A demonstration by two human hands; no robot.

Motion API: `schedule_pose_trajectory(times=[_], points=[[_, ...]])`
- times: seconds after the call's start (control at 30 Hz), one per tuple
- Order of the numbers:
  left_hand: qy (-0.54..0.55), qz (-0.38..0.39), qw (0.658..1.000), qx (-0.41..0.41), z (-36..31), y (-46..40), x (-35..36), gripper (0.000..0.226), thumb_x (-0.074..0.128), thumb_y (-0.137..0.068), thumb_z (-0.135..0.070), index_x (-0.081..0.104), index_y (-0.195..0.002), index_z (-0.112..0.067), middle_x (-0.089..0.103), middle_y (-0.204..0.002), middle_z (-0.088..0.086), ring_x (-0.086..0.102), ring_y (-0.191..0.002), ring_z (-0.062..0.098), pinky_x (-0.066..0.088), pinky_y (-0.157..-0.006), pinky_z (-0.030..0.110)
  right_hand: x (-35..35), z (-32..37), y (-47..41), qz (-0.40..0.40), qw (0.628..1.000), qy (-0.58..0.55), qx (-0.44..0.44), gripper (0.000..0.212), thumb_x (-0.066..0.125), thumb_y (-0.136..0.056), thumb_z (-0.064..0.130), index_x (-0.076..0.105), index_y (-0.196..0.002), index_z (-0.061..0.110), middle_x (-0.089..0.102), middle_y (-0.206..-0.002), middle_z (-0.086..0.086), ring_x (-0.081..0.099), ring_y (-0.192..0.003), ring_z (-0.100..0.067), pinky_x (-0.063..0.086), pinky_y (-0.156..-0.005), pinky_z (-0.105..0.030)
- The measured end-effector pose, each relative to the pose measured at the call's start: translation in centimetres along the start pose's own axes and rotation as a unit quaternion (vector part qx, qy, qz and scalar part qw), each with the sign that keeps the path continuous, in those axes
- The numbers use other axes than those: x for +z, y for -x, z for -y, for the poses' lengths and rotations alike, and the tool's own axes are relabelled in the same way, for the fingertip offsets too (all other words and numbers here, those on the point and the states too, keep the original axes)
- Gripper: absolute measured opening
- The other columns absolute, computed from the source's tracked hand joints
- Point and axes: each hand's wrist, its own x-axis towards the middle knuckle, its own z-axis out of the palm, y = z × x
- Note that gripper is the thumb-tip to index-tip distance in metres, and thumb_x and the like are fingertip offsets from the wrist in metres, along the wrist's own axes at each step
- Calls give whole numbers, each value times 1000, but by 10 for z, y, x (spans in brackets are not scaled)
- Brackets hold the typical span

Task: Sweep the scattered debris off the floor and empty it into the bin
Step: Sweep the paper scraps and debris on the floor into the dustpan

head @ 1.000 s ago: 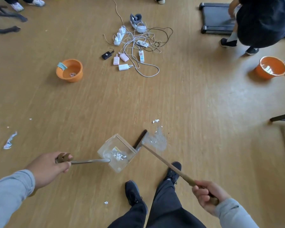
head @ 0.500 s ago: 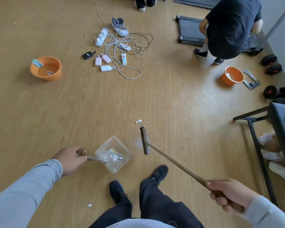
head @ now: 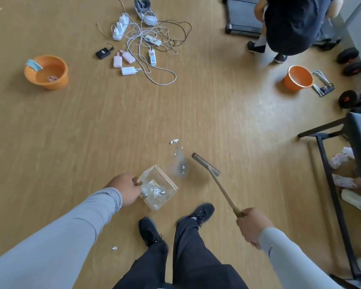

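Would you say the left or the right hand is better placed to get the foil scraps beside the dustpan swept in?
Right hand: it grips the broom beside the scraps. The left hand steadies the dustpan.

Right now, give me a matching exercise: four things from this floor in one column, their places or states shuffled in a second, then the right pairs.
Things:
1. clear dustpan
2. broom
3. left orange basin
4. foil scraps

Places or states:
A. far left on the floor
B. held by the right hand
C. loose on the floor beyond the broom head
D. held by the left hand, debris inside

Pairs: 1-D, 2-B, 3-A, 4-C
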Motion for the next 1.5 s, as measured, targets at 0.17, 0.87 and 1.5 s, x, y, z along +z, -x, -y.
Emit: schedule_pose_trajectory(times=[0.17,0.87,1.5], points=[[-44,13,999,20,-20,-24,8,16,60,-90,-29,51,-76,-27,56,-79,-7,54,-68,13,40,-64,28,26,14,-13,5,1000,7,22,20,38,-92,14,58,-98,15,52,-74,-5,41,-54,-22,38,-47,-25],[-90,7,995,31,-38,-72,8,16,55,-90,-41,60,-86,-27,67,-78,-3,67,-68,20,56,-65,31,-15,25,20,169,983,59,-34,26,45,-97,19,63,-112,29,52,-60,0,44,-44,-16,33,-41,-24],[-78,9,997,29,-35,-64,7,15,58,-89,-45,59,-89,-30,66,-78,-7,68,-62,19,52,-55,27,10,53,20,176,975,117,-65,28,39,-94,17,65,-103,25,46,-68,1,38,-53,-19,31,-43,-27]])
